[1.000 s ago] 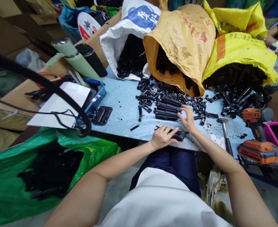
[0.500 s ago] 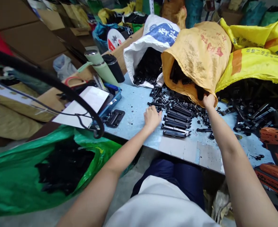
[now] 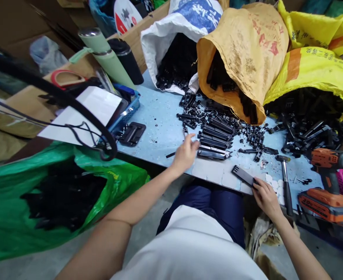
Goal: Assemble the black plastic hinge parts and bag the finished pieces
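My right hand [image 3: 267, 197] is closed on one end of a flat black plastic piece [image 3: 242, 175] with slots at its far end, low over the table's front edge. Beside the left end of a row of long black parts [image 3: 215, 140], my left hand [image 3: 185, 153] has its fingers apart and nothing visible in them. A thin dark strip [image 3: 170, 154] lies just left of that hand. Behind the row, small black pieces [image 3: 189, 103] and metal bits are heaped before the mouth of an orange-yellow sack [image 3: 247, 46].
A white sack [image 3: 156, 46] and a yellow sack [image 3: 308, 64] hold black parts. On the right lie a hammer [image 3: 286, 182] and an orange cordless drill [image 3: 324, 200]. A blue basket [image 3: 130, 111] and bottles stand left; a green bag [image 3: 7, 217] sits below. A black cable [image 3: 57, 103] crosses the left side.
My right hand has come out of the orange-yellow sack and down to the front edge with the black piece. My left hand stays by the row. The view has tilted down.
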Demonstrator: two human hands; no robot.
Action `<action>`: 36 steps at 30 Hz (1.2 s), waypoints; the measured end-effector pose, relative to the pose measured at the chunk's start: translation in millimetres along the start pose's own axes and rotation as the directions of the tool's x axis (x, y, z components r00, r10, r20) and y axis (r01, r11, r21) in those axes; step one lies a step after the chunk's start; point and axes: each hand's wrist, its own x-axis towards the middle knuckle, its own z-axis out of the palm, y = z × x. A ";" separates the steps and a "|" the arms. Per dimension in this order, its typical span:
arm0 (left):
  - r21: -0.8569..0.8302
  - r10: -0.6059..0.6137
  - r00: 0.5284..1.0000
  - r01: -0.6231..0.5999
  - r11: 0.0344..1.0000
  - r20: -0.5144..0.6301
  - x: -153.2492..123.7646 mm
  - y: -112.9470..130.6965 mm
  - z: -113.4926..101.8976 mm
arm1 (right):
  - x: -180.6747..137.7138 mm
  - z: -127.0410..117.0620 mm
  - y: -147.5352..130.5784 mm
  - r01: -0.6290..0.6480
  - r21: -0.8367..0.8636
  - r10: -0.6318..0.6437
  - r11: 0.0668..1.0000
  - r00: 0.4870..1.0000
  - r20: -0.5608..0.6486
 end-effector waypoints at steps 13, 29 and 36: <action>-0.457 0.262 0.946 -0.150 0.877 0.191 -52.5 43.5 45.2 | 79.3 31.8 -48.2 -0.552 0.814 0.473 0.181 0.774 0.420; -0.330 0.470 0.873 -0.486 0.809 -0.132 -57.6 53.2 47.6 | 84.2 5.4 -43.0 -0.275 0.754 0.245 0.597 0.957 0.156; -0.326 0.340 0.840 -0.490 0.808 -0.422 -62.8 67.6 58.6 | 86.3 19.1 -77.1 -0.275 0.744 0.400 0.608 0.917 0.012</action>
